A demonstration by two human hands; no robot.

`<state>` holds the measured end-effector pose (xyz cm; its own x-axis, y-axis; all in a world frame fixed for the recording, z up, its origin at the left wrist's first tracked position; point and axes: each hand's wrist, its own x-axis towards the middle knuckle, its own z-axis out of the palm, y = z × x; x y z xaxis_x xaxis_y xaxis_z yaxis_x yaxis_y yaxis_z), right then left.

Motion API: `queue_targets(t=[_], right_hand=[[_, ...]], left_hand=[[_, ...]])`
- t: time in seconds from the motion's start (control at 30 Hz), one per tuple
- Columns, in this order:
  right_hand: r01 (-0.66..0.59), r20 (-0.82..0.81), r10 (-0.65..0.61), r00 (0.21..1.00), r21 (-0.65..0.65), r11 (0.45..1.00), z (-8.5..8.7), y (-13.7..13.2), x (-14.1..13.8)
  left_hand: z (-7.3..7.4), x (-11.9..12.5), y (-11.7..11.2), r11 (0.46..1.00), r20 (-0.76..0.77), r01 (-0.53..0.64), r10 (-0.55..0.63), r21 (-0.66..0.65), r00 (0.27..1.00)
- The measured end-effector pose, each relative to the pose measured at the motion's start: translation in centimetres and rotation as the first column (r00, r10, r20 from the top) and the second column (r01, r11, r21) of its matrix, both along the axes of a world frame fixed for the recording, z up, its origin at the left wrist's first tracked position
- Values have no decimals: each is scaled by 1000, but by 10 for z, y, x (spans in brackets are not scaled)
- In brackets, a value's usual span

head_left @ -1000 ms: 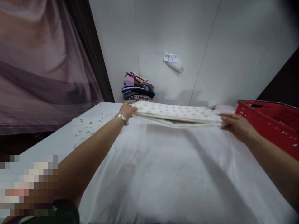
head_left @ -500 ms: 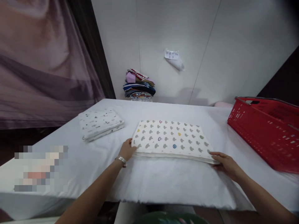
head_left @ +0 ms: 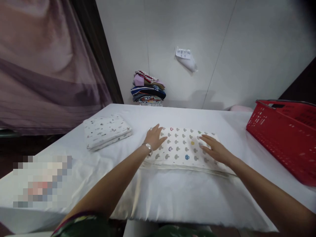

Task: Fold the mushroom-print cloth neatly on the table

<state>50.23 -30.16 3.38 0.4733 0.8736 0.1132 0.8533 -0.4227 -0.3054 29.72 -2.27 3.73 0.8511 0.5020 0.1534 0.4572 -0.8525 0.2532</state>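
Note:
A folded white cloth with grey and coloured mushroom prints (head_left: 181, 149) lies flat on the white-covered table (head_left: 192, 194), its long edge towards me. Over its left part is my left hand (head_left: 155, 138), fingers apart, with a silver bracelet on the wrist. My right hand (head_left: 216, 149) is spread above the right part of the cloth, its fingers pointing left. Neither hand grips anything; whether the palms press on the fabric I cannot tell. To the left rests a second folded white cloth with small grey prints (head_left: 107, 131).
A red plastic basket (head_left: 278, 138) stands at the right. At the back is a stack of folded clothes (head_left: 148, 89) by the wall. A blurred-out item (head_left: 41, 182) lies at the front left. A pinkish curtain (head_left: 44, 72) hangs on the left.
Both hands have let go of the mushroom cloth's near corners and moved inward and up over its top, fingers now spread. The cloth stays in nearly the same place.

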Motion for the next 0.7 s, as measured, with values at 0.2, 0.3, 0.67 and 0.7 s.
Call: queue_targets(t=[0.2,0.3,0.67,0.7], right_hand=[[224,130,-199,971,-217,950,-52,65,44],[269,135,-242,961,-251,930,-71,57,62],[-76,67,85,994,-122,990,-38,142,-2],[-133,47,139,989,-116,984,-39,156,-11]], left_hand=[[-50,37,36,994,-205,-102,92,-42,975],[-65,31,45,994,-178,-100,91,-41,980],[-67,33,43,994,-200,-108,107,8,974],[-67,32,42,994,-199,-112,113,13,973]])
